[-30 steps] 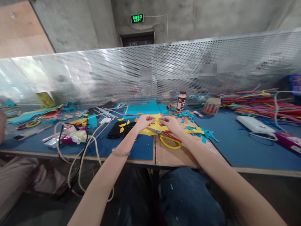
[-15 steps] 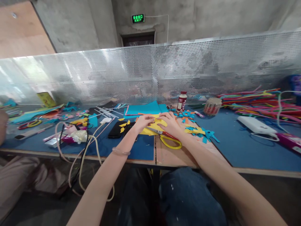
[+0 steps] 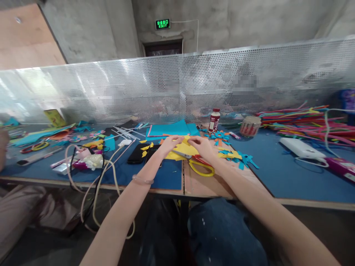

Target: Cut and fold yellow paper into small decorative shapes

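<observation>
Between my two hands is a small piece of yellow paper [image 3: 186,139]. My left hand [image 3: 170,145] pinches its left side, and my right hand [image 3: 204,148] pinches its right side with the fingers curled. Below them on the table lies a larger yellow paper sheet [image 3: 174,155]. Scissors [image 3: 201,170] with red and yellow handles rest under my right hand, their blades pointing left across the yellow sheet. Small yellow paper scraps [image 3: 145,148] are scattered by my left wrist, on and beside a black phone [image 3: 135,154].
Blue paper sheets [image 3: 169,128] and a dark red-capped bottle [image 3: 214,120] stand behind my hands. Blue cut-outs [image 3: 246,159] lie right, near a clear jar [image 3: 250,126] and a white power bank [image 3: 302,147]. Cables [image 3: 112,168] hang over the front edge at left. A perforated metal screen [image 3: 144,88] closes the back.
My right hand's fingers have drawn together from a spread pose into a pinch. The small yellow piece now shows raised between both hands; the scissors stay put.
</observation>
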Demonstrator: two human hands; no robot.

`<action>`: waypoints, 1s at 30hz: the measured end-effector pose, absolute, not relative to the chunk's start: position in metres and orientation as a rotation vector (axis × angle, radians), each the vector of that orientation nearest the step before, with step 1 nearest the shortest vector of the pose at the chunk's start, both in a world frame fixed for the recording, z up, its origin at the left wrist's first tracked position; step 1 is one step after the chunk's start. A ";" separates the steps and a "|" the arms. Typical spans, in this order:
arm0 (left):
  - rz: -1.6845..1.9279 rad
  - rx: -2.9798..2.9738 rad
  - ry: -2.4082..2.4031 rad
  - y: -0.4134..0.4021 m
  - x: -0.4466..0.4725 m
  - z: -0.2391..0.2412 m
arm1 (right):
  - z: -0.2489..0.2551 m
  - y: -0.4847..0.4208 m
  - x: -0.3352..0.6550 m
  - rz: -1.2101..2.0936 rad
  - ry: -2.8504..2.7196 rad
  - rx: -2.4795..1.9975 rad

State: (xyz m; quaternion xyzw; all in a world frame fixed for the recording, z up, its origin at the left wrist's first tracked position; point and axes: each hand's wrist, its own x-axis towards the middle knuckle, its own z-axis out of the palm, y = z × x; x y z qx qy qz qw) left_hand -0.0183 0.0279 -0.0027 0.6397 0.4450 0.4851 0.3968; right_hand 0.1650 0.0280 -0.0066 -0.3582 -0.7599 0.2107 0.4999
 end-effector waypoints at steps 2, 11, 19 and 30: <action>1.259 1.709 1.123 0.027 -0.017 -0.002 | -0.004 0.027 0.167 0.608 -1.816 -0.887; 1.353 1.778 1.000 0.026 -0.016 0.001 | -0.003 0.025 0.162 0.700 -1.760 -0.857; 1.422 1.852 1.051 0.027 -0.014 0.001 | 0.000 0.020 0.161 0.684 -1.738 -0.865; 1.411 1.881 0.992 0.025 -0.013 0.000 | 0.000 0.017 0.160 0.666 -1.747 -0.817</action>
